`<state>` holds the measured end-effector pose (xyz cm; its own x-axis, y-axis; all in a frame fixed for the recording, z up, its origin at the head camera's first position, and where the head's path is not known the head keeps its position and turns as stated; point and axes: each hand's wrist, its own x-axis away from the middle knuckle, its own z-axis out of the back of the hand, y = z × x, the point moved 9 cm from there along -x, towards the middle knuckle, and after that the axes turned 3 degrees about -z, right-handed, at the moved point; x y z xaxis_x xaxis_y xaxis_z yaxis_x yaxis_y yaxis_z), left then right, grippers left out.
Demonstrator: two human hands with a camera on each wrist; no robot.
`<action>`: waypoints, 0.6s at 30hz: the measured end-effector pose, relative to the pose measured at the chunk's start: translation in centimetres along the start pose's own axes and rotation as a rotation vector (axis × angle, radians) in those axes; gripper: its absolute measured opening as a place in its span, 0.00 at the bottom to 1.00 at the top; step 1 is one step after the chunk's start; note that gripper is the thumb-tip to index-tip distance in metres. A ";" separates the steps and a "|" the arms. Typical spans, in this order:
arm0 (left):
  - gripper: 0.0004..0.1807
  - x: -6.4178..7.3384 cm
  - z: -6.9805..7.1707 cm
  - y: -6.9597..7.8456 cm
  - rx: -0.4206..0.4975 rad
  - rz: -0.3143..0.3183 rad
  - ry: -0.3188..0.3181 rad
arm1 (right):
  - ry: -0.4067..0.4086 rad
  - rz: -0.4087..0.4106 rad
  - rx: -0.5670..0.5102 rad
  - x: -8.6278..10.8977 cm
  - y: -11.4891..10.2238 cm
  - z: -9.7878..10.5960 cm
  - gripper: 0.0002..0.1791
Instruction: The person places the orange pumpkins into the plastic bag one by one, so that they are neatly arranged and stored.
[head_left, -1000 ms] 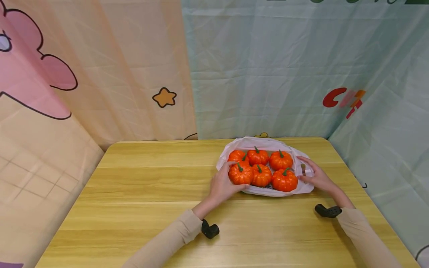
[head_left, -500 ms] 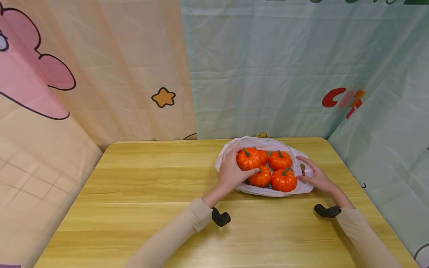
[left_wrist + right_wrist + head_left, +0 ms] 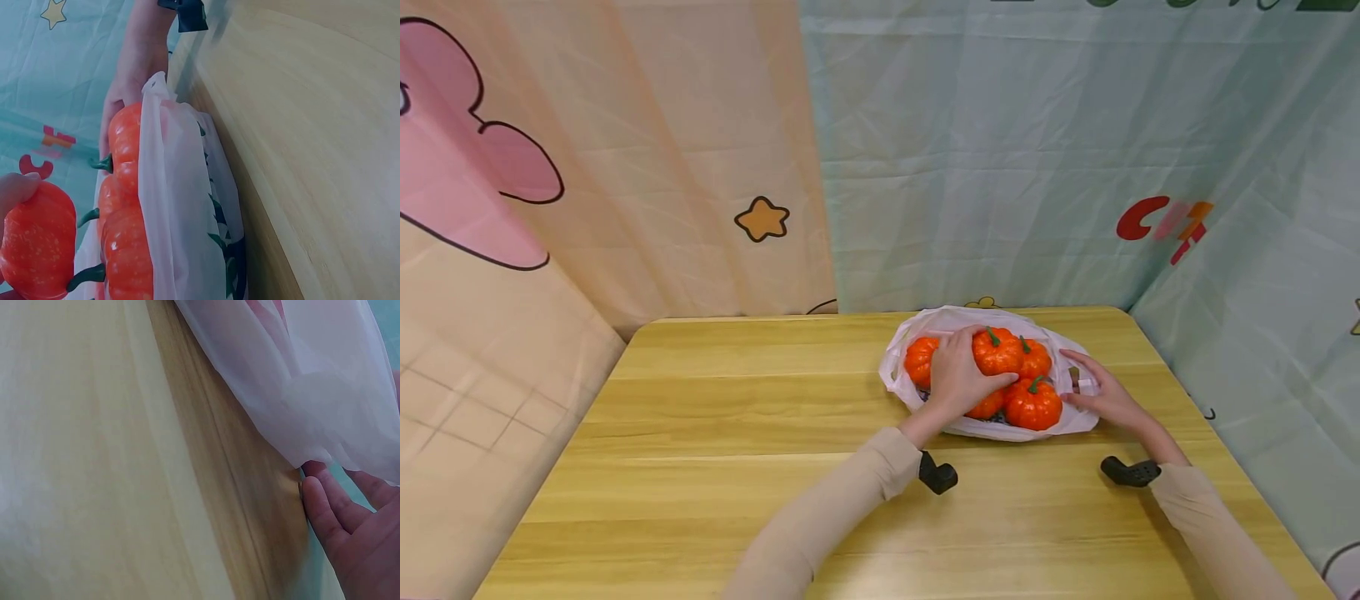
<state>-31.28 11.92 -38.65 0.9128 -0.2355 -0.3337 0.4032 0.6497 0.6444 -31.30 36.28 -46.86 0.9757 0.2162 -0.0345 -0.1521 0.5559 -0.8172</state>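
In the head view, a white plastic bag (image 3: 917,321) lies with its mouth spread around several small orange pumpkins (image 3: 1033,406) with green stems. My left hand (image 3: 955,375) grips one pumpkin (image 3: 997,351) between thumb and fingers, over the others. In the left wrist view that held pumpkin (image 3: 39,240) hangs apart from the row of pumpkins (image 3: 128,250) in the bag. My right hand (image 3: 1108,396) holds the bag's right end, thumb and fingers over its edge. In the right wrist view, some fingers (image 3: 322,506) are partly hidden behind the white plastic (image 3: 337,394).
The bag sits at the back right of a wooden table (image 3: 737,400). Printed curtains (image 3: 970,167) hang right behind the table's back edge and along its sides. A black wrist device (image 3: 937,473) sticks out below my left sleeve.
My left hand has lifted a pumpkin from the bag's left side and carried it right, over the others. A pumpkin at the back left shows again. The right hand stays at the bag's edge.
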 end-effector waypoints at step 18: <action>0.41 -0.5 -2.2 0.5 -0.193 -0.005 -0.061 | 0.007 0.028 -0.014 0.1 -0.5 0.0 0.41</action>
<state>-31.72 13.95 -39.69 0.9155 -0.2787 -0.2903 0.3931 0.7738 0.4967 -31.09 36.02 -46.46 0.9723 0.2256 -0.0617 -0.1771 0.5380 -0.8241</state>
